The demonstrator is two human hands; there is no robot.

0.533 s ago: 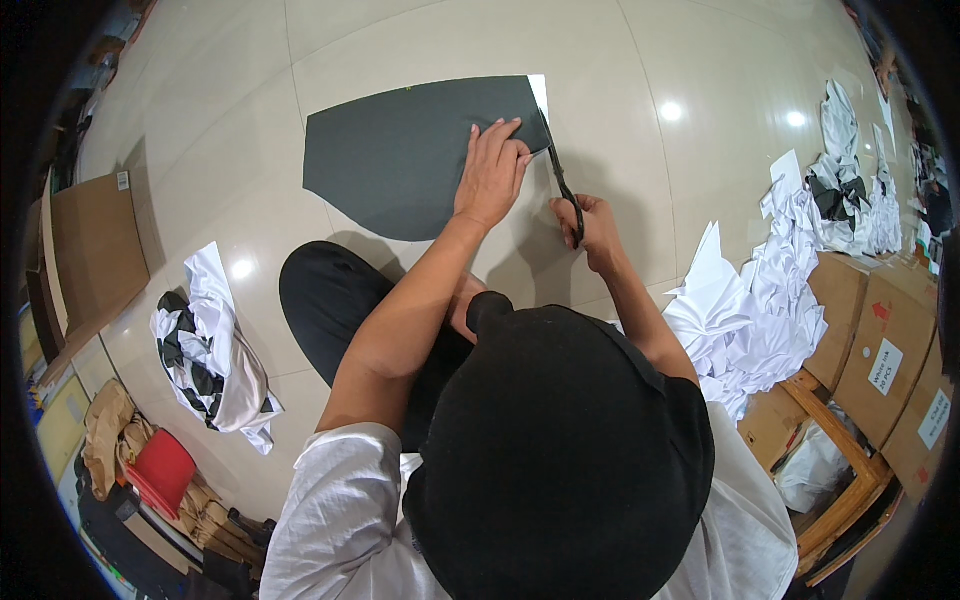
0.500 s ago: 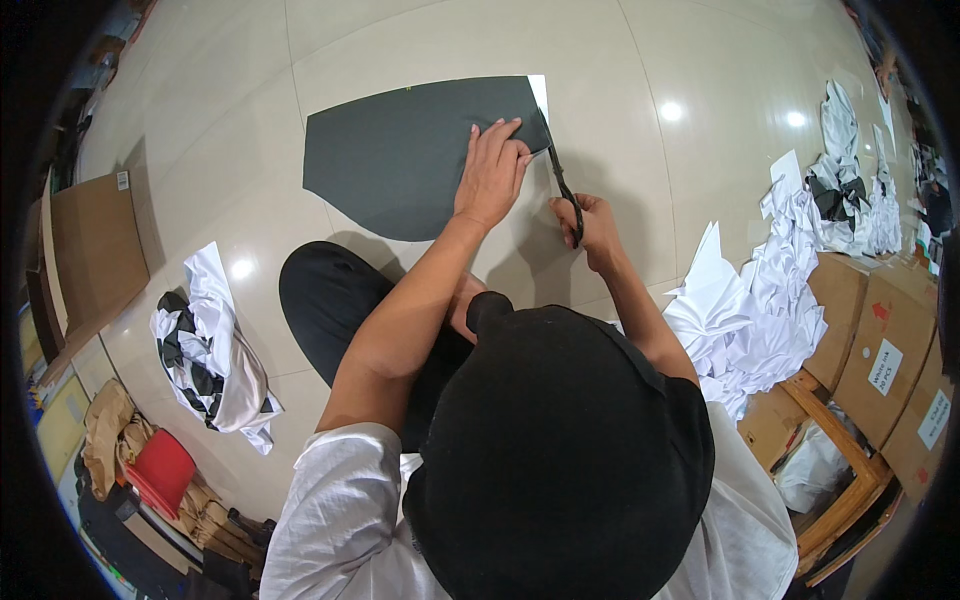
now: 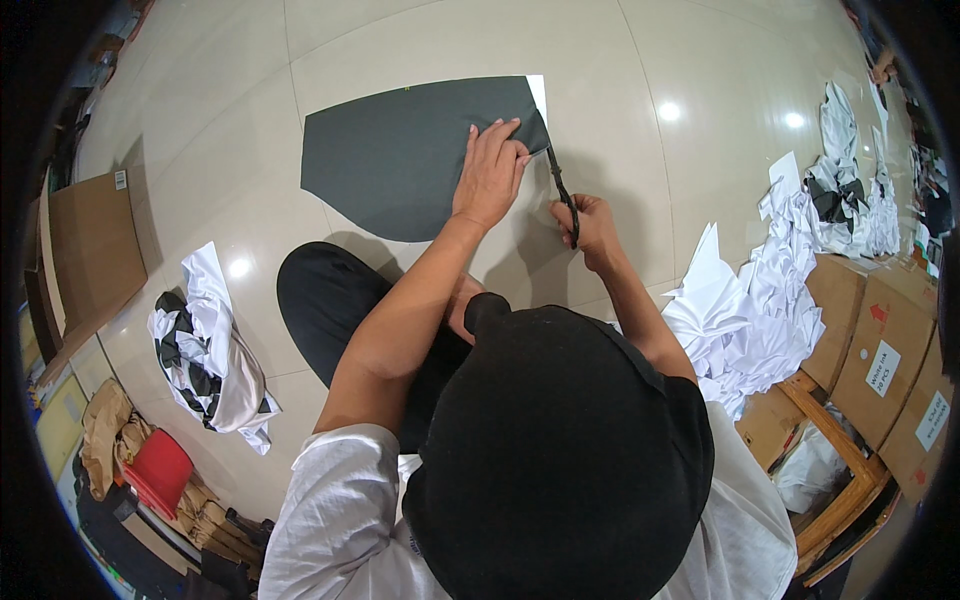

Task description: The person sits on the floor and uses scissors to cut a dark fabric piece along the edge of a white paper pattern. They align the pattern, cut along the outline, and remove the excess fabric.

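Note:
A dark grey sheet of fabric [image 3: 375, 150] with a curved lower edge lies flat on the floor before me. White material [image 3: 538, 92] shows at its far right corner. My left hand [image 3: 490, 175] rests on the sheet near its right end, fingers stretched out and pressing it down. In my right hand [image 3: 592, 232] is a pair of black scissors [image 3: 560, 183], held by the handles. Their blades point away from me and reach the sheet's right edge, just beside my left fingertips. The fabric hides part of the blades.
On the right, a heap of white fabric pieces [image 3: 750, 315] lies against cardboard boxes [image 3: 880, 340] and a wooden frame [image 3: 840, 450]. To my left is a bundle of white and black cloth [image 3: 215, 350], with a large cardboard box [image 3: 95, 240] beyond it.
The scissors' handles have come closer together and the blades show less along the sheet's edge. My left hand stays in place on the sheet.

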